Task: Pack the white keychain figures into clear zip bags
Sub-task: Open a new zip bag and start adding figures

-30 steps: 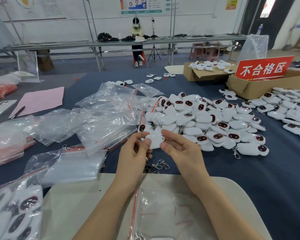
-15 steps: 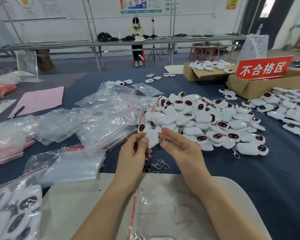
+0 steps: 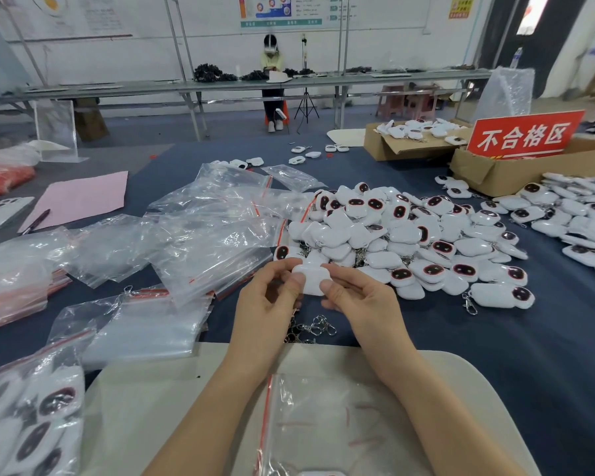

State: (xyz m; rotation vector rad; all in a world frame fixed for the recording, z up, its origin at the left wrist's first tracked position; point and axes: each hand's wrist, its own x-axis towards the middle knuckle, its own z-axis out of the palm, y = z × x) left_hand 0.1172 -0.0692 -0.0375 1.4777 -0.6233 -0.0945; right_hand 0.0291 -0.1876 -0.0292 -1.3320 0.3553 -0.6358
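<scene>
My left hand [image 3: 272, 300] and my right hand [image 3: 358, 300] together pinch one white keychain figure [image 3: 312, 279], its plain back toward me, above the blue table. Its metal chain hangs below, mostly hidden by my left hand. Just behind lies a large heap of white keychain figures [image 3: 402, 238] with dark oval faces. A clear zip bag [image 3: 327, 424] with a red strip lies flat on the beige board [image 3: 145, 407] under my forearms. Loose clear zip bags [image 3: 200, 235] are piled to the left.
Several filled bags of figures [image 3: 31, 420] lie at the lower left. Loose metal clasps [image 3: 315, 326] lie under my hands. More figures [image 3: 577, 214] spread at the right beside cardboard boxes [image 3: 509, 173] with a red sign [image 3: 524, 135]. A pink sheet [image 3: 79, 197], pen and phone lie far left.
The figure has been turned between my fingertips; half a second ago it sat tilted, and it now lies level with both thumbs on it. My hands have stayed in the same spot.
</scene>
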